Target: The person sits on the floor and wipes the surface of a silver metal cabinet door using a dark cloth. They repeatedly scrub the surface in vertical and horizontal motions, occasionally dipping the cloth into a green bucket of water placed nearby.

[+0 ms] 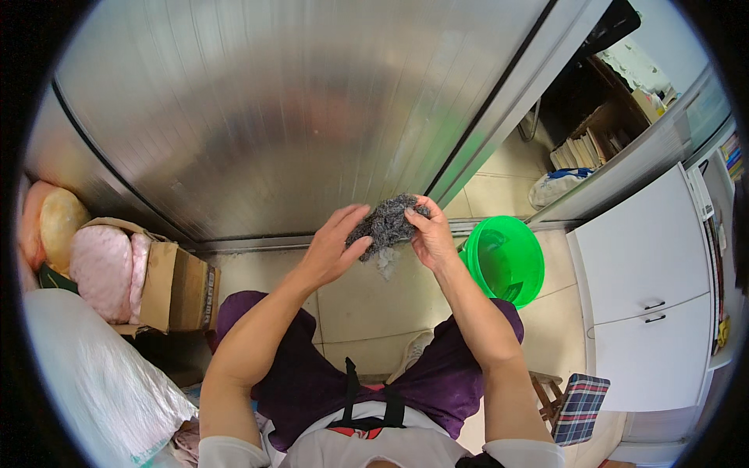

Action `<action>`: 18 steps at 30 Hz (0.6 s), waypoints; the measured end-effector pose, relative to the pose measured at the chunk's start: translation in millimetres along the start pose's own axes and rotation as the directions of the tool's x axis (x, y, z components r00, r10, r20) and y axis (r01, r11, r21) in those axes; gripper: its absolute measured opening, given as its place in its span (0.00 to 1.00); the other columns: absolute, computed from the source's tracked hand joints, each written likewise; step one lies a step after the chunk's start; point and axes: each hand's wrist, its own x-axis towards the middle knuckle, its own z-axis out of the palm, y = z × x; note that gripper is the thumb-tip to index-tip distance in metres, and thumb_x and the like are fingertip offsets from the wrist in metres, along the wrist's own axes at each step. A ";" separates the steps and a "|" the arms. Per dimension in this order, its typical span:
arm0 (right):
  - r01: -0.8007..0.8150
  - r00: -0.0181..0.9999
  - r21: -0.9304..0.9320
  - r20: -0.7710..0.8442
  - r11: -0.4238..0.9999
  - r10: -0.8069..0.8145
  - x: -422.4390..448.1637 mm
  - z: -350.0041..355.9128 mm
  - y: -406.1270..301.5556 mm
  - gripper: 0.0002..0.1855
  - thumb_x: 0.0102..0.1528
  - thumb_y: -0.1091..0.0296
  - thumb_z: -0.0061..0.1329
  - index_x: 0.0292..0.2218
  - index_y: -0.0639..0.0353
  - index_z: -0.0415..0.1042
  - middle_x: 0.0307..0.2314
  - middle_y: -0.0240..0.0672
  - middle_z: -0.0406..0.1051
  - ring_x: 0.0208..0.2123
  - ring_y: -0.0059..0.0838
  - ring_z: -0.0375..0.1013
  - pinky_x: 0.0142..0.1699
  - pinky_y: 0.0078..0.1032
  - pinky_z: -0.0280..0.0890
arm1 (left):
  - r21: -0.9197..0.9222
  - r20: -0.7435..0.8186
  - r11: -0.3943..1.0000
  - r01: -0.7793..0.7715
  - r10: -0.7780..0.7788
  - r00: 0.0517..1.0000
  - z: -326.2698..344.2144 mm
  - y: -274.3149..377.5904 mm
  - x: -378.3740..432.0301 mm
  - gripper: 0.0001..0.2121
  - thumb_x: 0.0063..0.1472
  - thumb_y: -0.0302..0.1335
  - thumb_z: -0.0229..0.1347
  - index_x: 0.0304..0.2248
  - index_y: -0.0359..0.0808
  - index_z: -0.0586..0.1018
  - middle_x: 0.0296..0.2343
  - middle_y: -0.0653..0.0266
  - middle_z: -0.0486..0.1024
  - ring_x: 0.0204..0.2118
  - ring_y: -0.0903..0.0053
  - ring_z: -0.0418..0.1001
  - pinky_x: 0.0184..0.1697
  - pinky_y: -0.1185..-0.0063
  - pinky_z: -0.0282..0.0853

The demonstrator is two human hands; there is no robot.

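A bunched, dark grey shaggy cloth [386, 225] is held up above the tiled floor, in front of a ribbed translucent sliding door panel. My right hand [434, 234] pinches its right end between thumb and fingers. At the other end, my left hand [336, 245] curves around the cloth, thumb and fingers on either side of it; those fingers are slightly blurred. Just below the cloth shows a pale whitish patch [386, 263], and I cannot tell what it is. A green plastic bucket [529, 263] stands on the floor beside my right forearm, holding what looks like dark water.
To the left, a cardboard box [161, 286] holds a folded pink fabric item [100, 272], and a white woven sack [88, 362] leans nearby. At right are a white cabinet [649, 263] and a wooden folding stool [579, 409] with a plaid seat. The metal door track [263, 243] crosses ahead.
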 end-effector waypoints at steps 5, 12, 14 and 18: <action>-0.112 0.993 0.195 0.055 0.974 0.103 -16.6 10.4 -21.5 0.08 0.57 0.77 0.44 0.39 0.57 0.66 0.32 0.32 0.71 0.34 0.24 0.72 0.40 0.25 0.70 | -0.361 0.032 0.931 0.047 -0.038 0.999 29.9 4.4 19.9 0.34 0.55 0.33 0.58 0.59 0.38 0.56 0.54 0.55 0.59 0.55 0.66 0.60 0.57 0.74 0.56; 0.208 0.971 -0.429 -0.016 0.879 -0.237 8.3 -28.1 -2.6 0.14 0.54 0.70 0.49 0.42 0.63 0.70 0.37 0.37 0.71 0.39 0.26 0.70 0.44 0.21 0.65 | -0.687 0.103 0.679 0.258 -0.260 0.960 71.5 31.2 31.3 0.38 0.55 0.27 0.57 0.61 0.39 0.50 0.54 0.57 0.59 0.54 0.72 0.60 0.57 0.76 0.55; 0.301 0.924 -0.555 -0.030 0.775 -0.381 9.8 -39.1 0.3 0.16 0.54 0.70 0.51 0.44 0.63 0.70 0.38 0.36 0.71 0.40 0.25 0.69 0.46 0.21 0.63 | -0.668 -0.001 0.681 0.299 -0.402 0.915 71.4 41.6 31.6 0.35 0.55 0.27 0.58 0.60 0.40 0.54 0.51 0.57 0.62 0.50 0.73 0.63 0.55 0.76 0.58; 0.102 0.976 -0.439 -0.127 0.893 -0.174 4.4 -58.7 -18.0 0.16 0.53 0.69 0.52 0.43 0.61 0.70 0.35 0.30 0.71 0.35 0.19 0.69 0.39 0.18 0.63 | -0.282 -0.417 0.940 0.193 -0.301 0.858 42.4 39.0 50.1 0.32 0.53 0.28 0.60 0.57 0.42 0.63 0.44 0.58 0.68 0.43 0.73 0.68 0.49 0.75 0.63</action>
